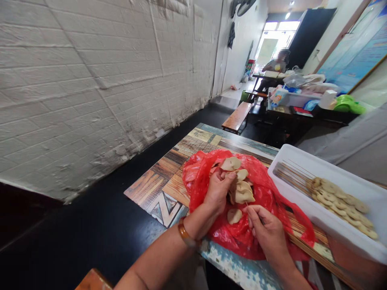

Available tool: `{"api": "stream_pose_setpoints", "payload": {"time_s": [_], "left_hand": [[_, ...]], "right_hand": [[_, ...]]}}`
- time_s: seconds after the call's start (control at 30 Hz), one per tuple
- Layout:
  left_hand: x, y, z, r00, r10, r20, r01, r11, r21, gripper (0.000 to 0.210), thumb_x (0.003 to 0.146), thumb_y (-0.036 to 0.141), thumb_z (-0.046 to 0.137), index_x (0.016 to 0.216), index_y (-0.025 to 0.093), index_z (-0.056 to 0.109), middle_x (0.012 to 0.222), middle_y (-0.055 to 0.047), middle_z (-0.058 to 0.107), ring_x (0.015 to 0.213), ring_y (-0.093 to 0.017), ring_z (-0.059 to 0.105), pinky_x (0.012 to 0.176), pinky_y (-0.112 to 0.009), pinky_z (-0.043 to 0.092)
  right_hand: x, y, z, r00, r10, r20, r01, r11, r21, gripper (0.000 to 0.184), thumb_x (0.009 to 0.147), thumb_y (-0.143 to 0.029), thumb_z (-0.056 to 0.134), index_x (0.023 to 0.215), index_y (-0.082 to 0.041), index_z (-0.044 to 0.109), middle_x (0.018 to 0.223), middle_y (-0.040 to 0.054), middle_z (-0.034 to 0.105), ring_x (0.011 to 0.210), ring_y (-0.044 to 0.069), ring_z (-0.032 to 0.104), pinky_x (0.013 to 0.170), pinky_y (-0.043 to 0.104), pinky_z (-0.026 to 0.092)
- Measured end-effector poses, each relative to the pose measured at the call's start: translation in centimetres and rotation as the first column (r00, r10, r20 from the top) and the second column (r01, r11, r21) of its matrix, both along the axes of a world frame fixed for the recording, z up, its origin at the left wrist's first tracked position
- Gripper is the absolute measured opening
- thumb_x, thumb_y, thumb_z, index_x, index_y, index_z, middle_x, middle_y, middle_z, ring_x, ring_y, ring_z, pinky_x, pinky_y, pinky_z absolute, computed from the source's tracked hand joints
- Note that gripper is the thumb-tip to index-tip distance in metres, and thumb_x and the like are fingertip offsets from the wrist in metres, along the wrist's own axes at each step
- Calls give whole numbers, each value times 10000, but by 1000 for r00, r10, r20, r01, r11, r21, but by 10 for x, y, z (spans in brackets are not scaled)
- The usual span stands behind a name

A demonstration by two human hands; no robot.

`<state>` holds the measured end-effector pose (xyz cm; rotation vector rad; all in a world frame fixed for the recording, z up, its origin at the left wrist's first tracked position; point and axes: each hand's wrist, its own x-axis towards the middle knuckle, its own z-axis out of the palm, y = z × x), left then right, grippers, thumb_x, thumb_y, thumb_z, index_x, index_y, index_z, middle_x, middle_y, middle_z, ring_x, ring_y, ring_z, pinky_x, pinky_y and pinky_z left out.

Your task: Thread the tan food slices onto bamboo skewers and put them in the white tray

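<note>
Over a crumpled red plastic bag (223,237) on the table, my left hand (218,188) pinches pale, thin, round food slices (244,193); their exact kind I cannot make out. Closed around a thin skewer (247,204) is my right hand (267,229), with the skewer's visible end at the lowest slices of the stack. A loose slice (234,216) lies on the bag between my hands. To the right, a white plastic tub (320,161) holds several skewers (294,175) loaded with similar slices (341,201).
Bare thin sticks (323,259) lie along the wood-patterned table (169,181) at right. A white brick-patterned wall (105,80) runs along the left. Beyond stand a bench (237,116) and a cluttered table (320,117). A person (275,66) sits farther back.
</note>
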<state>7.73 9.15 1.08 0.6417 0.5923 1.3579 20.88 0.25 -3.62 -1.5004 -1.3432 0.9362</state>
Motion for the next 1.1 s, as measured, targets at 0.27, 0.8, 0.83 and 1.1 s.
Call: {"api": "stream_pose_setpoints", "payload": {"time_s": [0.27, 0.8, 0.83, 1.1], "left_hand": [[-3, 3, -1, 996, 77, -42, -78, 997, -27, 434, 618, 362, 794, 946, 125, 638, 737, -47, 687, 617, -131, 618, 612, -229, 459], [-23, 17, 6, 995, 101, -4, -101, 992, -80, 403, 589, 358, 810, 892, 129, 675, 735, -30, 686, 621, -115, 615, 642, -232, 466], [-24, 17, 6, 994, 108, -16, -109, 990, -88, 399, 572, 345, 820, 875, 127, 680, 735, -30, 689, 619, -117, 614, 638, -232, 464], [-23, 15, 1, 996, 78, -53, -85, 986, -140, 415, 521, 318, 844, 849, 116, 689, 713, -39, 697, 588, -128, 608, 592, -235, 460]], "right_hand": [[-1, 0, 0, 1000, 12, 13, -12, 1000, 10, 331, 882, -478, 508, 789, -182, 624, 541, -39, 494, 459, 119, 468, 452, 226, 368], [-1, -3, 5, 995, 51, -81, -58, 995, -87, 332, 865, -491, 523, 773, -187, 619, 532, -53, 471, 419, 97, 433, 407, 205, 336], [-1, -3, 5, 995, 53, -90, -61, 994, -93, 328, 863, -489, 527, 776, -187, 621, 530, -55, 469, 416, 95, 433, 403, 203, 334], [0, -6, 6, 988, 49, -144, -66, 991, -116, 335, 837, -507, 550, 793, -183, 621, 536, -56, 468, 403, 90, 416, 377, 196, 319]]}}
